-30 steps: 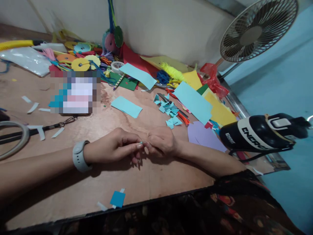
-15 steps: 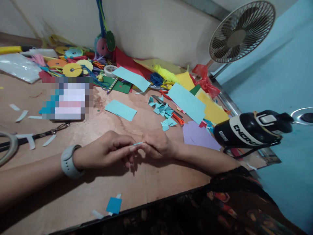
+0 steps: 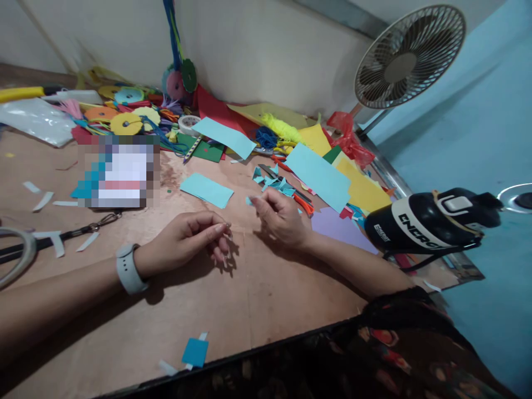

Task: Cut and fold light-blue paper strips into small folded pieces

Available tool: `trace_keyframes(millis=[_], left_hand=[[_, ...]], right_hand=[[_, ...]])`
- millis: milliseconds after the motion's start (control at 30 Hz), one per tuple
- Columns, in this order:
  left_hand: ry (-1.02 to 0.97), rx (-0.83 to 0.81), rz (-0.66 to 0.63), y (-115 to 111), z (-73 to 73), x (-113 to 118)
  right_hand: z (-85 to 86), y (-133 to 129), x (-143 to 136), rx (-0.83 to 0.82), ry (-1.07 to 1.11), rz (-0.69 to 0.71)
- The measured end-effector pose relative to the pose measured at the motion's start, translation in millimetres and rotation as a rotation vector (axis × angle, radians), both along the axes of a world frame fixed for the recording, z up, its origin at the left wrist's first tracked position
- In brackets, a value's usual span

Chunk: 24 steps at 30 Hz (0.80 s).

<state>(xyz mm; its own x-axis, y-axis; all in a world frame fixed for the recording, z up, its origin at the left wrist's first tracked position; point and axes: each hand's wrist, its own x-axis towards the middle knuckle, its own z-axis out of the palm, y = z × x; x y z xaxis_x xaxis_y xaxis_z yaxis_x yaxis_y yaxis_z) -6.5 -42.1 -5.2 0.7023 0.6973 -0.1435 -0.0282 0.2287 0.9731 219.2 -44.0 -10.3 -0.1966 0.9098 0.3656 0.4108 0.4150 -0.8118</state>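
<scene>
My right hand (image 3: pixel 285 219) is closed in a pinch, with a small light blue piece of paper (image 3: pixel 249 200) at its fingertips. It is just in front of a pile of folded light blue paper pieces (image 3: pixel 282 185). My left hand (image 3: pixel 197 238) hovers low over the table, its fingers loosely curled and partly spread, and I see nothing in them. A grey band (image 3: pixel 129 270) circles the left wrist. Beyond the left hand lies a small stack of light blue paper rectangles (image 3: pixel 206 189).
Orange-handled scissors (image 3: pixel 303 205) lie by the pile. Larger blue sheets (image 3: pixel 318 174), purple paper (image 3: pixel 343 230) and a black bottle (image 3: pixel 428 221) are at right. White strips, a tape roll (image 3: pixel 29 255) and a blurred rectangle (image 3: pixel 122 174) are at left. A blue square (image 3: pixel 195 352) sits near the front edge.
My hands were together around a small blue paper piece. Now they are apart: the right has moved up and away toward the pile with the piece, and the left has let go.
</scene>
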Motion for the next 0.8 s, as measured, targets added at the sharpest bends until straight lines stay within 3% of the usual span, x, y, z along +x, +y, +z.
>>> trace_keyframes(millis=[267,500,567,667,767,800], left_hand=[[0.067,0.048,0.142,5.8,-3.4,-0.4],[0.235,0.256,0.219,14.3,1.0,-1.2],[0.294,0.383,0.249,18.4,1.5,-3.2],[0.458,0.733,0.278,27.3,-1.8,-8.5],[0.64,1.118,0.13,34.5,-10.2,-13.0],[0.718,1.167,0.079,35.5,-13.6,-13.8]], right_hand=[[-5.0,45.7,35.0,0.171,-0.387,-0.298],[-15.1,53.2,42.4,0.421,-0.718,-0.252],[-18.0,52.0,39.1,0.467,-0.726,-0.186],[-21.2,49.2,30.4,0.5,-0.729,-0.066],[-24.1,50.1,20.1,0.425,-0.712,-0.03],[-25.3,51.9,16.9,0.378,-0.687,-0.03]])
